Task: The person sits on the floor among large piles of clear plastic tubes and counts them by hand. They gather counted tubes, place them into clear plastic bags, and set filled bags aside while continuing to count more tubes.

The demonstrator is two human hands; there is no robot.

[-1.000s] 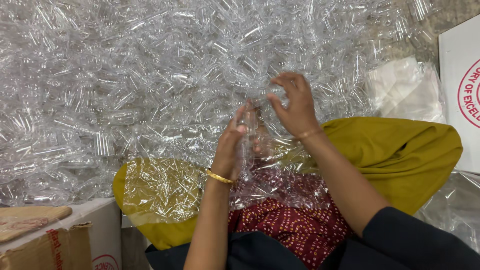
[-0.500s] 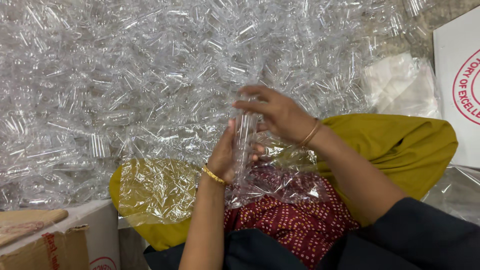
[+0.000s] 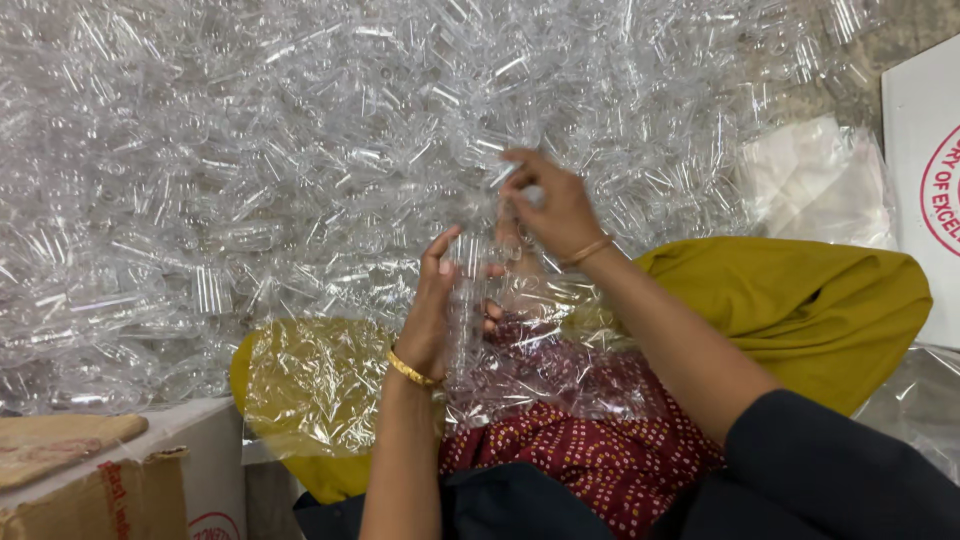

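Both hands (image 3: 500,270) grip clear tubes (image 3: 465,300)

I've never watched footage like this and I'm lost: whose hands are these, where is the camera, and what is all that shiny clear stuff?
There is no machine here. The camera sits on a person's head and looks down, so the two bare hands are that person's own. The left hand, with a gold bangle on its wrist, holds an upright stack of clear plastic pieces. The right hand is at the top of that stack, its fingertips pinching something small and clear. Ahead lies a big heap of clear plastic pieces. A clear plastic sheet lies over the lap, over mustard-yellow cloth and red dotted cloth. Cardboard boxes stand at lower left, and a white box at right.
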